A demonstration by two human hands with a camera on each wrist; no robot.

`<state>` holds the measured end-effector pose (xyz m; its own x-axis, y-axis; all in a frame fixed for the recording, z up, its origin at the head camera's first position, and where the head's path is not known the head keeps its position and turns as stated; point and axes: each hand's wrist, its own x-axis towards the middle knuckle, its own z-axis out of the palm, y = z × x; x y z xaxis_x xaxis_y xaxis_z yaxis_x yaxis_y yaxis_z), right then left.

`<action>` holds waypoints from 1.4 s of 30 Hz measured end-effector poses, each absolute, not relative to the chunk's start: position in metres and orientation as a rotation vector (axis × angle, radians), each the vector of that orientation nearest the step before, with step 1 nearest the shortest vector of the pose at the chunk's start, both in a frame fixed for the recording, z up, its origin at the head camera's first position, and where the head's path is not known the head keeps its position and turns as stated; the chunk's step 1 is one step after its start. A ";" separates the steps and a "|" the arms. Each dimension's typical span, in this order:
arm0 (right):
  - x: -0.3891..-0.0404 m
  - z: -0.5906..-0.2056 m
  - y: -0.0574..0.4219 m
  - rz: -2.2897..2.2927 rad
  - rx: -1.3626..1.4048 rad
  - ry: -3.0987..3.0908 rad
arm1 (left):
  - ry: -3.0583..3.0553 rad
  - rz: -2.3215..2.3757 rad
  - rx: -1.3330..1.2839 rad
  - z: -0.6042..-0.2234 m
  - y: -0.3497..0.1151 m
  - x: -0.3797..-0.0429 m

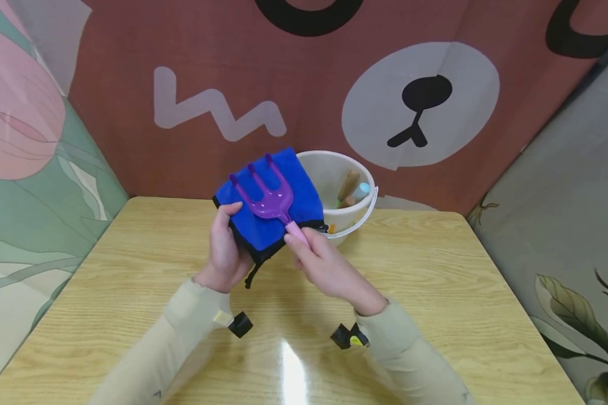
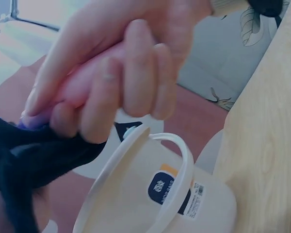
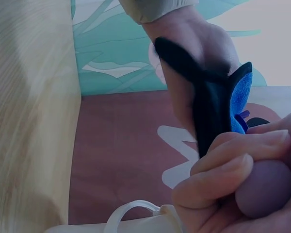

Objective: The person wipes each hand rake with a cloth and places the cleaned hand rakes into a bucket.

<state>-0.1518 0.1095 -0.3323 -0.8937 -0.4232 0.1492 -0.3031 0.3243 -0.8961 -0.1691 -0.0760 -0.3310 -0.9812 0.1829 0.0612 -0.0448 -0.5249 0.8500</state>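
In the head view a blue cloth with black edging [image 1: 306, 191] is held up above the table. My left hand [image 1: 224, 247] grips it from the left, thumb on the blue face and the other fingers behind. A purple toy hand fork [image 1: 273, 203] lies against the blue face, its three tines pointing up and left. Curled around the fork's pink handle [image 1: 297, 232] is my right hand [image 1: 329, 267]. The handle's rounded end [image 3: 264, 189] pokes out of the fist in the right wrist view. A black cord [image 1: 253, 275] dangles from the cloth's lower corner.
Behind the cloth stands a white bucket [image 1: 311, 166] with a white handle [image 1: 367, 216]. Inside it are a few tools with brown and light-blue handles [image 1: 362, 191]. A wooden table [image 1: 425, 281] lies below, and printed curtains [image 1: 304, 84] hang behind and at both sides.
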 end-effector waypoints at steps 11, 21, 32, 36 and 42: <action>-0.152 -0.325 0.108 -1.689 -0.644 2.439 | 1.590 2.495 0.208 -0.339 -0.066 -0.161; -0.154 -0.320 0.109 -1.673 -0.640 2.450 | 1.619 2.442 0.203 -0.342 -0.057 -0.157; -0.153 -0.326 0.109 -1.645 -0.615 2.436 | 1.447 2.564 0.142 -0.336 -0.061 -0.160; -0.153 -0.327 0.110 -1.620 -0.638 2.441 | 1.406 2.618 0.123 -0.332 -0.065 -0.162; -0.152 -0.330 0.109 -1.566 -0.687 2.455 | 1.378 2.709 0.157 -0.327 -0.075 -0.166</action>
<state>-0.1525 0.1092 -0.3304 -0.8839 -0.4529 0.1165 -0.2967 0.3505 -0.8883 -0.1664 -0.0747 -0.3269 -0.9899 0.1335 0.0475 -0.0402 -0.5860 0.8093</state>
